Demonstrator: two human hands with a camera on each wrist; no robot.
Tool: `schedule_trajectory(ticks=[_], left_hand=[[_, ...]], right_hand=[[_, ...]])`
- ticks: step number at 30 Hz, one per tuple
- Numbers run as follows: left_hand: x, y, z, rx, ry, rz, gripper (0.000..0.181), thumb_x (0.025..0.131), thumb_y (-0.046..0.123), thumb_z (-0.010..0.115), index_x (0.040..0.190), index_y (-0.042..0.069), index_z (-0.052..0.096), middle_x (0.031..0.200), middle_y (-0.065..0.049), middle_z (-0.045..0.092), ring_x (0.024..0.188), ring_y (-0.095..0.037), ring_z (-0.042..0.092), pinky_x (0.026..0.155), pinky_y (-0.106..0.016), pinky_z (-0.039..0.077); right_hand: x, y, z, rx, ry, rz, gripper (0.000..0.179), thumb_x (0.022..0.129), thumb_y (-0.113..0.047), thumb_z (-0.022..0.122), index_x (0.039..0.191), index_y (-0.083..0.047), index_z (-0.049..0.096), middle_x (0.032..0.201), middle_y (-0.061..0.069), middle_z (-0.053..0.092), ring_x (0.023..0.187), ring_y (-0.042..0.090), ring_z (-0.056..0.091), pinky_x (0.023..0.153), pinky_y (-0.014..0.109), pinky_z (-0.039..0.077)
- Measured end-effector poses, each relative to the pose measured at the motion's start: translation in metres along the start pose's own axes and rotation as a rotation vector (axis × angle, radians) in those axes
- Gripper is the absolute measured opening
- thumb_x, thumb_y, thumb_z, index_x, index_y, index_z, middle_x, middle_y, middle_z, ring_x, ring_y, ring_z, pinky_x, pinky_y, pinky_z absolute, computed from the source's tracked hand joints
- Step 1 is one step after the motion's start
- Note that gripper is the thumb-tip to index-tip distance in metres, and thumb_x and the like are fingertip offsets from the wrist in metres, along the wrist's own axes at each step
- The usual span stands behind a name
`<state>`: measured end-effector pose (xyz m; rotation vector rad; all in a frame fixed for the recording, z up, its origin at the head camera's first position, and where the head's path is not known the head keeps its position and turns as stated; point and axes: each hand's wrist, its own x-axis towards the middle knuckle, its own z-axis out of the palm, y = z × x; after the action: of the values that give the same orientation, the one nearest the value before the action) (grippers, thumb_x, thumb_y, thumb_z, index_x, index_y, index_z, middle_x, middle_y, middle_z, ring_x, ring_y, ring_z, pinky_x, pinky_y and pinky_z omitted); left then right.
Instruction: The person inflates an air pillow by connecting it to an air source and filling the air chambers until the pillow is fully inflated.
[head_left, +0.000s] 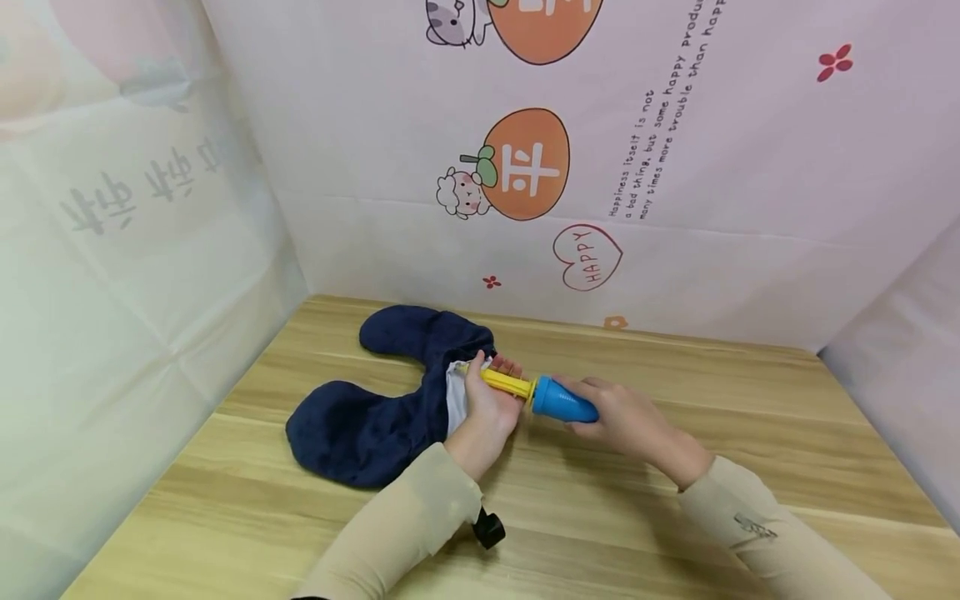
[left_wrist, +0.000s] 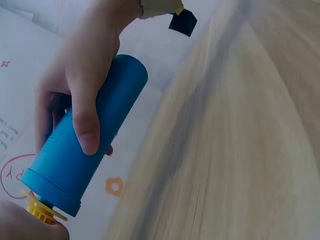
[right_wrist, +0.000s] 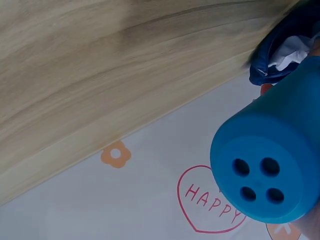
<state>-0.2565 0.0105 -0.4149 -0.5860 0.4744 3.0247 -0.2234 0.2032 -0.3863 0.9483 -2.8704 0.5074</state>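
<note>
A navy U-shaped neck pillow [head_left: 367, 429] lies on the table, the white material [head_left: 456, 404] of its inside showing at an opening on the right of its curve. At this opening my left hand [head_left: 491, 408] grips the yellow front part [head_left: 507, 382] of a hand pump, thumb on top. The pump's tip is hidden at the white material. My right hand [head_left: 626, 417] holds the pump's blue barrel [left_wrist: 107, 117], fingers wrapped round it. Four-holed and round, the barrel's end face [right_wrist: 259, 180] shows in the right wrist view.
The wood-grain table [head_left: 637, 517] stretches around both arms. Behind it stands a white printed backdrop [head_left: 390, 150], with a white sheet [head_left: 135, 275] at the left. A small black piece [head_left: 489, 529] sticks out beside the left sleeve.
</note>
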Motion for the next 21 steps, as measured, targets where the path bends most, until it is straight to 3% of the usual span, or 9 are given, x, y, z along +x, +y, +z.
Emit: schedule_trajectory(ticks=[5,12,21], left_hand=[[0.007,0.0,0.002,-0.06,0.034,-0.007,0.038,0.107,0.036,0.047,0.079,0.011,0.045,0.072,0.0,0.044,0.063,-0.012,0.044,0.07,-0.027,0.04],[0.015,0.004,0.004,-0.099,0.035,0.001,0.048,0.109,0.03,0.047,0.065,0.013,0.038,0.054,0.005,0.031,0.044,-0.007,0.031,0.051,-0.019,0.03],[0.024,0.02,0.006,-0.08,0.06,0.006,0.046,0.105,0.017,0.055,0.064,0.015,0.034,0.052,0.005,0.028,0.042,-0.008,0.029,0.056,-0.024,0.028]], right_hand=[[0.003,0.0,0.001,0.012,-0.003,0.004,0.067,0.089,-0.021,0.083,0.148,-0.007,0.055,0.124,0.022,0.066,0.099,0.035,0.068,0.084,0.057,0.057],[0.003,0.003,0.008,0.012,0.024,-0.017,0.069,0.088,-0.021,0.084,0.148,-0.005,0.054,0.123,0.022,0.066,0.099,0.035,0.069,0.084,0.055,0.057],[-0.017,0.029,-0.003,0.021,0.033,-0.04,0.068,0.087,-0.018,0.084,0.147,-0.006,0.055,0.125,0.022,0.066,0.103,0.04,0.068,0.083,0.059,0.056]])
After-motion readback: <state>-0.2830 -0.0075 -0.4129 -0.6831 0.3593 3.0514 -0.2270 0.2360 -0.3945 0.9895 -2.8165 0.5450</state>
